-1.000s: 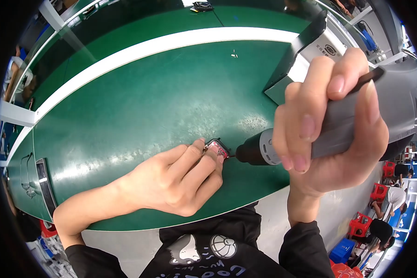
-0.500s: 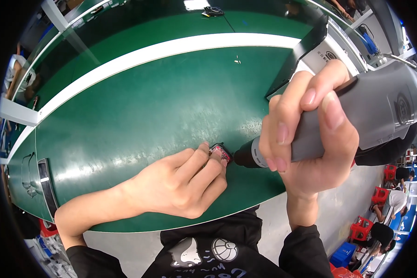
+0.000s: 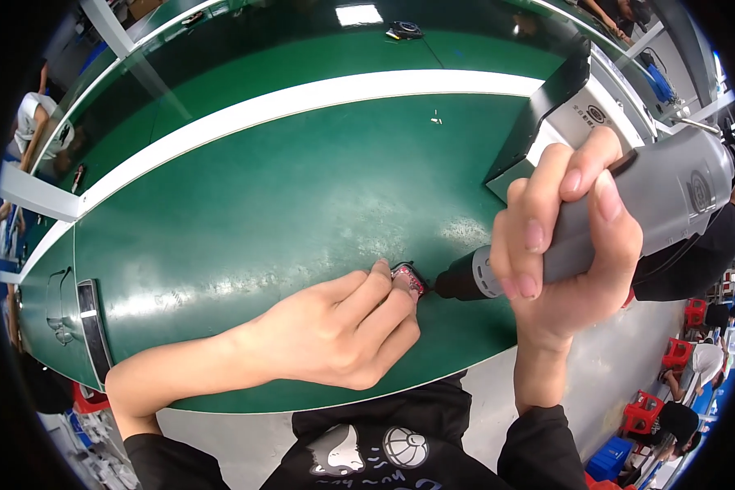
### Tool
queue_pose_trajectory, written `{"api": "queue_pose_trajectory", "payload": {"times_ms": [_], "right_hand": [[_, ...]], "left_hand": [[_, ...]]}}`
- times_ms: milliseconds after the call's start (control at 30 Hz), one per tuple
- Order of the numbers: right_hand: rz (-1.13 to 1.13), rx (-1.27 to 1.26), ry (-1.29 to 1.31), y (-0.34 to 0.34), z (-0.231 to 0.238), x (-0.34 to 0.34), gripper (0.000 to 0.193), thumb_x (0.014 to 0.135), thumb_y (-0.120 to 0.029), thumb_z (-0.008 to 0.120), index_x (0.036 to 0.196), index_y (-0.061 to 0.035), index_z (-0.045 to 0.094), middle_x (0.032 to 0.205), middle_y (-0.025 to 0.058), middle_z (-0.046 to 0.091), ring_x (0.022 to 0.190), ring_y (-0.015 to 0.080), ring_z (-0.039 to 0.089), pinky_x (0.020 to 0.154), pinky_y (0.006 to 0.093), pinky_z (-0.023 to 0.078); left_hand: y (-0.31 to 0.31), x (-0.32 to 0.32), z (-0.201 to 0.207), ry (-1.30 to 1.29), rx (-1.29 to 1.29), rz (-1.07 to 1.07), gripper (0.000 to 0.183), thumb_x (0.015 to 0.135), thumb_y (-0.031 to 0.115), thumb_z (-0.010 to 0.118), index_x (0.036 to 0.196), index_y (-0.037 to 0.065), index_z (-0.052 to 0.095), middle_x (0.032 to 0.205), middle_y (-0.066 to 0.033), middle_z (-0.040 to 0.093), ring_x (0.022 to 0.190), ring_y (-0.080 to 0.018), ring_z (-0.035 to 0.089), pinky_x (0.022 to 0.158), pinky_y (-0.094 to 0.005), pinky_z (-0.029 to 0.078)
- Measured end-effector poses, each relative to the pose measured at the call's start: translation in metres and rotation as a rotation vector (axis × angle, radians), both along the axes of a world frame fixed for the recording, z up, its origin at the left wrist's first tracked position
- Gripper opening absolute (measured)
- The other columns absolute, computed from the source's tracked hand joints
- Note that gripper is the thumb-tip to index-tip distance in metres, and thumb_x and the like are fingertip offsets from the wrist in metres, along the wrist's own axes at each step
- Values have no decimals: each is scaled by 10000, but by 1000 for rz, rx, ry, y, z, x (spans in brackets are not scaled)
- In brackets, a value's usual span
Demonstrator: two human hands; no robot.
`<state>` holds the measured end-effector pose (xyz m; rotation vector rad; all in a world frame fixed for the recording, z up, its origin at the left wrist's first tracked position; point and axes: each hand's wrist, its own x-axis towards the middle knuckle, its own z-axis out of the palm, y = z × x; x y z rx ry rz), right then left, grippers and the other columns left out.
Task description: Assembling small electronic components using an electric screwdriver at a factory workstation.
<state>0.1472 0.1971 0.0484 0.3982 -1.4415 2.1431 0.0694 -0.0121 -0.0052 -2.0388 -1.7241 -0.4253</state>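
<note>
A small flat part with a red, patterned face and dark edges (image 3: pixel 409 279) lies on the green tabletop, pinched under the fingertips of my left hand (image 3: pixel 345 327). Its underside and the side beneath my fingers are hidden. My right hand (image 3: pixel 570 220) is wrapped round a grey electric screwdriver (image 3: pixel 661 196), held tilted with its body rising to the right. The black nose of the screwdriver points left at the right edge of the red part. Whether its bit touches the part is too small to tell.
A white box with a black side (image 3: pixel 576 114) stands beyond my right hand. Tiny pale bits (image 3: pixel 436 119) lie on the green table (image 3: pixel 261 220). At the far left are a dark strip (image 3: pixel 95 331) and eyeglasses (image 3: pixel 59 306). People and red stools (image 3: pixel 643 412) are at right.
The whole view has shifted slightly, so everything sits a little farther right and lower. Both hands keep their grips, and the screwdriver's nose stays beside the red part.
</note>
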Motion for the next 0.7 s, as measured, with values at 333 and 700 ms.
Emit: {"api": "queue_pose_trajectory", "payload": {"times_ms": [333,700], "right_hand": [[7,23,41,-2,-5,4,207,1123,-235,396,1047,-46,432,757,117,522,415,137,410,330,265,396],[-53,-16,50,-16,-8,19,167,1098,-203,425,1026,-57,385,751,120,509,444,153,440,332,255,420]], "left_hand": [[-1,0,0,-33,-20,5,249,728,60,729,962,-26,742,1008,-146,730,859,-256,724,729,-292,622],[-1,0,2,-124,-80,19,184,748,36,776,924,-8,743,1001,-107,721,842,-228,696,755,-308,658]]}}
